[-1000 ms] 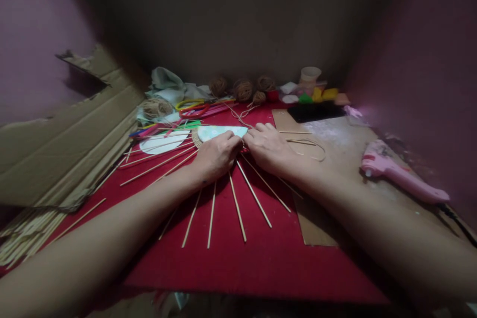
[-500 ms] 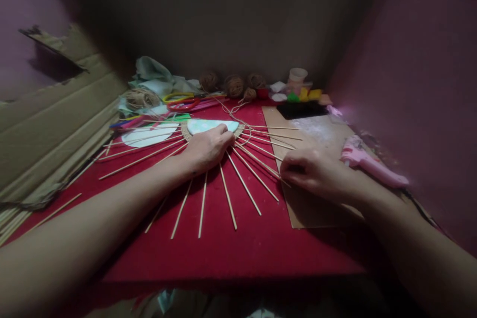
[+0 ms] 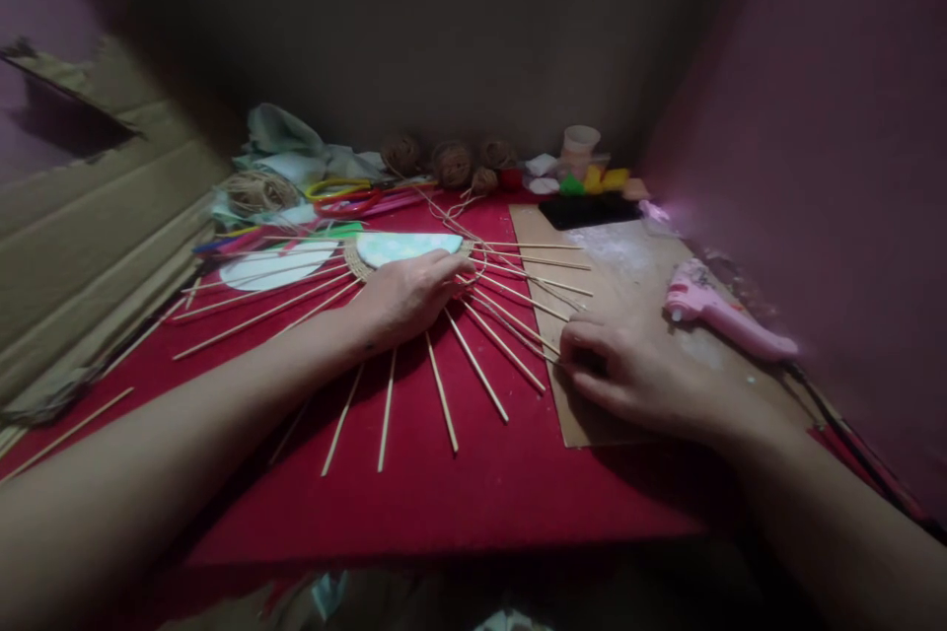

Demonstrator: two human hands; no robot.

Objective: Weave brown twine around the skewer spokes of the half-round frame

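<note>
A half-round piece with a pale blue-green cloth centre (image 3: 406,245) and a woven twine rim (image 3: 358,259) lies on the red table, thin wooden sticks (image 3: 484,362) fanning out from it. My left hand (image 3: 421,294) rests across the rim, its fingers closed on the right part of the woven edge; the fingertips are partly hidden. Out by the ends of the right-hand sticks, my right hand (image 3: 628,360) is closed in a pinch. A thin strand of twine (image 3: 510,327) runs from the rim beside a stick to those fingers.
Along the back lie twine balls (image 3: 452,164), scissors (image 3: 340,197), cloth (image 3: 285,143), a cup (image 3: 581,143) and a black phone-like slab (image 3: 588,211). A pink glue gun (image 3: 729,314) sits on a cardboard sheet (image 3: 599,426) at right. Cardboard (image 3: 96,237) stands along the left.
The view has shifted slightly, so most things sit a little further left. My right hand has moved slightly outward and down from the rim; my left hand stays on the woven edge.
</note>
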